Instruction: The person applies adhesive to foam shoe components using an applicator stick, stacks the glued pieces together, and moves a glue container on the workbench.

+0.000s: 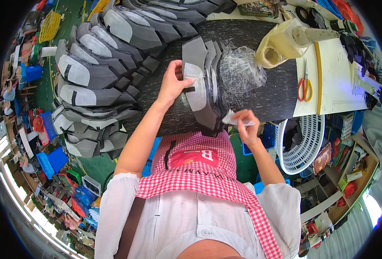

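Pressing down, my left hand [172, 84] lies flat and unclenched on the top grey piece [195, 82] of a small stack on the dark table [264, 99]. Just right, my right hand [246, 125] pinches a small white strip [233, 118] near the table edge. Further right lie orange scissors [304, 88].

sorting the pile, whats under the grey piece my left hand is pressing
Under the top grey piece, held by the left hand, more stacked grey pieces fan out rightward on the dark worktop; their covered parts stay hidden.

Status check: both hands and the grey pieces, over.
Left hand pressing top grey piece of stack. Right hand pinching small white strip. Scissors lie clear, right.
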{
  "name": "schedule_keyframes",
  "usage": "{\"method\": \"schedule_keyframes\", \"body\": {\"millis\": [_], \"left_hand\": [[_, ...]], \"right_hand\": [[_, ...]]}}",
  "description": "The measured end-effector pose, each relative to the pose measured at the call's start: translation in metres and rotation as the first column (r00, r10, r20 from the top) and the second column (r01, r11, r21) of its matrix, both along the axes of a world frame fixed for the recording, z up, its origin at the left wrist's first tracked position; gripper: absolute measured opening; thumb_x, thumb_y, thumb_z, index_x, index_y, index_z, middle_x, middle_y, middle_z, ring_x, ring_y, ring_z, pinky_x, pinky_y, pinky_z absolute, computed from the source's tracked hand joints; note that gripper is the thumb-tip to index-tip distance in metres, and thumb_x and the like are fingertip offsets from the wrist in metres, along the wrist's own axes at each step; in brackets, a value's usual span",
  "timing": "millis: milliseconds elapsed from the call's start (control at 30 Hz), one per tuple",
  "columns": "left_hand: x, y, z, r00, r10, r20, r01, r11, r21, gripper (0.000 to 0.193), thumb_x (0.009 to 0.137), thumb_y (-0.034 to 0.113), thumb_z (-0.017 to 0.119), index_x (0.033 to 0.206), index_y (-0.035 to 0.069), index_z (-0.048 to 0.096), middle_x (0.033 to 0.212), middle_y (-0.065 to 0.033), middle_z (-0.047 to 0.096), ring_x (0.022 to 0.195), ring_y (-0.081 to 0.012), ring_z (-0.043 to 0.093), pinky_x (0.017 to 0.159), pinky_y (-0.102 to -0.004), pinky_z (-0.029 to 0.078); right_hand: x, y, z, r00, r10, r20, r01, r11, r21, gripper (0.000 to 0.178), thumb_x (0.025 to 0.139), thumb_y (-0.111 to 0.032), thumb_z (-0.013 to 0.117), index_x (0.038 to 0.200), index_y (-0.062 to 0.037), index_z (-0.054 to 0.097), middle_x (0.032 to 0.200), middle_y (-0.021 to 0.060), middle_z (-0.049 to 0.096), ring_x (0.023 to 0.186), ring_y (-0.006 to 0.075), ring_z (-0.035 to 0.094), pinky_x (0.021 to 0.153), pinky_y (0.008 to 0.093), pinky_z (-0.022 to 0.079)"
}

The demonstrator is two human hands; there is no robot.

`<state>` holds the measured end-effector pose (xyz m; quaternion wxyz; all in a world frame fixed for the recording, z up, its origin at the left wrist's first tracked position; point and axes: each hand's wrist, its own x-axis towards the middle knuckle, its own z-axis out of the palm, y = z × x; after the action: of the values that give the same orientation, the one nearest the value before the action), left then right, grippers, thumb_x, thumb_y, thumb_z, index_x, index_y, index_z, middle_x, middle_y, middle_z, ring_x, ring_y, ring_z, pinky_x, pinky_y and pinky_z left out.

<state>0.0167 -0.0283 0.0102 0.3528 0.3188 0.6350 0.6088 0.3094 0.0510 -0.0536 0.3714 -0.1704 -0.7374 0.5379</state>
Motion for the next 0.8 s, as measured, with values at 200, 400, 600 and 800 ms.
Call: {"method": "schedule_keyframes", "body": {"millis": [200,400,600,800], "left_hand": [[0.004,0.007,0.002,0.939,0.042,-0.341,0.000,0.993,0.121,0.062,0.068,-0.003,0.072,0.124,0.002,0.045,0.112,-0.0090,0.057,0.104,-0.0194,0.055,0.094,-0.0333,0.043],[0.033,-0.028,0.025,0.755,0.160,-0.636,0.024,0.963,0.270,0.051,0.071,-0.004,0.064,0.120,0.001,0.047,0.109,-0.0147,0.051,0.106,-0.0269,0.051,0.095,-0.0336,0.040],[0.055,-0.065,0.032,0.759,0.144,-0.635,0.191,0.883,0.429,0.039,0.073,-0.011,0.053,0.110,0.002,0.053,0.102,-0.0141,0.051,0.096,-0.0303,0.053,0.090,-0.0357,0.042],[0.096,-0.109,0.056,0.836,0.069,-0.544,0.215,0.872,0.440,0.034,0.073,-0.010,0.053,0.104,0.003,0.058,0.103,-0.0129,0.049,0.101,-0.0298,0.051,0.089,-0.0346,0.042]], "right_hand": [[-0.027,-0.013,0.004,0.986,0.165,0.031,-0.165,0.925,0.341,0.018,0.076,-0.002,0.066,0.092,-0.0020,0.059,0.097,0.0151,0.064,0.088,0.0320,0.063,0.074,0.0365,0.050],[-0.031,-0.015,0.060,0.958,-0.246,-0.145,0.169,0.899,-0.404,0.014,0.098,-0.010,0.049,0.090,0.0000,0.055,0.086,0.0093,0.067,0.065,0.0104,0.060,0.061,0.0246,0.048],[-0.089,0.012,0.066,0.990,-0.110,-0.089,0.085,0.966,-0.243,0.016,0.097,-0.013,0.052,0.094,0.0016,0.057,0.093,0.0102,0.067,0.076,0.0143,0.065,0.068,0.0258,0.050],[-0.087,-0.018,0.094,0.919,-0.149,-0.365,0.015,0.938,-0.348,0.012,0.094,-0.009,0.050,0.089,0.0004,0.054,0.091,0.0114,0.067,0.069,0.0148,0.061,0.067,0.0277,0.049]]}}
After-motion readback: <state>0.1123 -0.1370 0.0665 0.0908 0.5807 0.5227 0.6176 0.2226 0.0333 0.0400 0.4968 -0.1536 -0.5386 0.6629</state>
